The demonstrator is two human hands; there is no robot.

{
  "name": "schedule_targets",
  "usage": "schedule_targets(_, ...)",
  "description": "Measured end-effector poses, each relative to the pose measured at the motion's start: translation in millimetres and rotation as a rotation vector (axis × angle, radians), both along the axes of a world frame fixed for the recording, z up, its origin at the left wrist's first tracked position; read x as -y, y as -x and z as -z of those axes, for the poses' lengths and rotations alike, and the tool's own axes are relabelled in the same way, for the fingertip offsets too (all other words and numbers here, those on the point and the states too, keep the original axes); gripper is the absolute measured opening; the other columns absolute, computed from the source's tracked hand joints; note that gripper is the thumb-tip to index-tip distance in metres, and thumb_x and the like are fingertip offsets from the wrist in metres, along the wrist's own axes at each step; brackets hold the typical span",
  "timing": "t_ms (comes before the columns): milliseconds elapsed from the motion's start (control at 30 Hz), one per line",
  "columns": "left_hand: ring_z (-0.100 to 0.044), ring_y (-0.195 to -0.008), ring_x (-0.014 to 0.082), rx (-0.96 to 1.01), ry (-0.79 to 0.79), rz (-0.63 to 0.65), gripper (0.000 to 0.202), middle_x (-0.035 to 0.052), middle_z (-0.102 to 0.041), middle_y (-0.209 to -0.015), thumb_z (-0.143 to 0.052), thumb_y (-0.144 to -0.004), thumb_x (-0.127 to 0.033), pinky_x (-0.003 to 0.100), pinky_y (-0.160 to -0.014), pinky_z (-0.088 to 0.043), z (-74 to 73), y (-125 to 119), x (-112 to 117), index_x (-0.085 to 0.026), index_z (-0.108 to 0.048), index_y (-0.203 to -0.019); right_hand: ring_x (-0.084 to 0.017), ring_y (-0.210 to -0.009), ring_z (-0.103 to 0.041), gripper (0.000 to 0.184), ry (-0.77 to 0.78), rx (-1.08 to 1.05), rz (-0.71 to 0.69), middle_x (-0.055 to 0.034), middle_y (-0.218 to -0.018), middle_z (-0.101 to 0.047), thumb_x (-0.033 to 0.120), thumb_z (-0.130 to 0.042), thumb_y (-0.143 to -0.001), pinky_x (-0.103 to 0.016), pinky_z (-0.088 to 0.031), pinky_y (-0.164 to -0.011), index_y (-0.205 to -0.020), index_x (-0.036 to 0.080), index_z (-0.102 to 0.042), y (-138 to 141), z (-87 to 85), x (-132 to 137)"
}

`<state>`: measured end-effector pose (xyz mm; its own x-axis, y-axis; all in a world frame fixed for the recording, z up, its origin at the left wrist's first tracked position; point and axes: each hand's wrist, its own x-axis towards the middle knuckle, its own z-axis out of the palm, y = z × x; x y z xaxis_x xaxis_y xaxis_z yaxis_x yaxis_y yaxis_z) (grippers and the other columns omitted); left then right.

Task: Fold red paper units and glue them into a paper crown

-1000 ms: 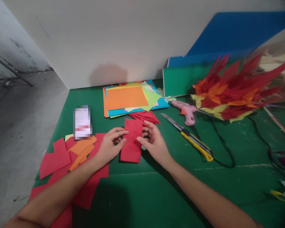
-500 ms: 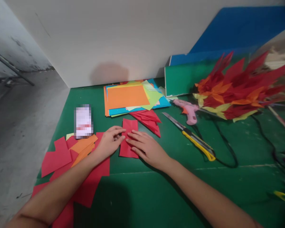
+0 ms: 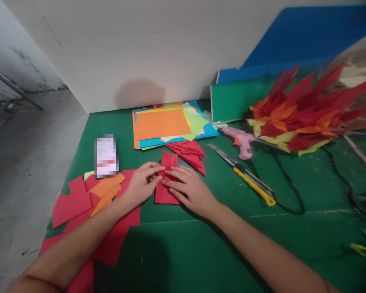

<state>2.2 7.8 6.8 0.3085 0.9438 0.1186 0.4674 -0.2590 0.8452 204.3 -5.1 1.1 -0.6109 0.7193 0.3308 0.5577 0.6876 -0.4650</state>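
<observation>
A small red paper rectangle (image 3: 167, 196) lies on the green table between my hands, its left side lifted and turned inward. My left hand (image 3: 144, 182) pinches that left edge between thumb and fingers. My right hand (image 3: 190, 189) rests on the paper's right side, fingers stretched out flat toward the left hand. Just beyond the paper is a pile of folded red paper points (image 3: 190, 154). Loose red paper pieces (image 3: 75, 205) and orange paper strips (image 3: 108, 189) lie beneath and beside my left forearm.
A stack of coloured paper (image 3: 163, 124) lies at the back. To the right are a pink glue gun (image 3: 243, 142), a yellow box cutter (image 3: 253, 185) with its blade out and a black cord (image 3: 299, 199). A red paper flame shape (image 3: 305, 110) stands behind; a phone (image 3: 106, 156) lies left.
The paper's left side has been turned up and inward, so its top looks narrower. My left fingers have moved slightly to the right with that edge.
</observation>
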Motion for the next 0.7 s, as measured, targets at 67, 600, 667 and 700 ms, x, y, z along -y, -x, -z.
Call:
schedule_targets(67, -0.060, -0.076, 0.0120, -0.037, -0.007, 0.004, 0.026, 0.0058, -0.063, -0.102, -0.054, -0.085, -0.013, 0.022, -0.060, -0.049, 0.1, -0.2, 0.0, -0.021, -0.068, -0.105, -0.024, -0.118, -0.054, 0.027, 0.004, -0.006, -0.005, -0.0078, -0.124, -0.063, 0.026, -0.048, -0.093, -0.050, -0.043, -0.100, -0.110, 0.025, -0.068, 0.5, 0.2, -0.2)
schedule_targets(600, -0.062, -0.081, 0.0125, -0.144, -0.123, 0.024, 0.028, 0.0070, -0.063, -0.104, -0.055, -0.082, -0.007, 0.024, -0.068, -0.053, 3.0, 1.2, 1.1, -0.017, -0.066, -0.106, -0.025, -0.119, -0.053, 0.027, 0.009, 0.006, -0.021, -0.0085, -0.126, -0.061, 0.024, -0.050, -0.091, -0.048, -0.045, -0.099, -0.110, 0.023, -0.069, -0.3, 3.2, -0.8)
schedule_targets(667, -0.062, -0.080, 0.0124, -0.149, -0.125, 0.027, 0.028, 0.0070, -0.063, -0.104, -0.055, -0.082, -0.007, 0.024, -0.069, -0.054, 3.3, 1.4, 1.2, -0.017, -0.066, -0.106, -0.025, -0.119, -0.053, 0.026, 0.011, 0.008, -0.023, -0.0077, -0.127, -0.061, 0.025, -0.050, -0.091, -0.048, -0.045, -0.099, -0.109, 0.025, -0.069, -0.8, 3.5, -1.0)
schedule_targets(700, -0.062, -0.079, 0.0124, -0.151, -0.124, 0.027, 0.028, 0.0069, -0.063, -0.104, -0.055, -0.083, -0.007, 0.025, -0.069, -0.054, 3.3, 1.5, 1.2, -0.017, -0.066, -0.106, -0.025, -0.119, -0.053, 0.026, 0.012, 0.009, -0.025, -0.0076, -0.127, -0.061, 0.025, -0.050, -0.091, -0.048, -0.046, -0.099, -0.109, 0.025, -0.070, -1.0, 3.5, -1.1)
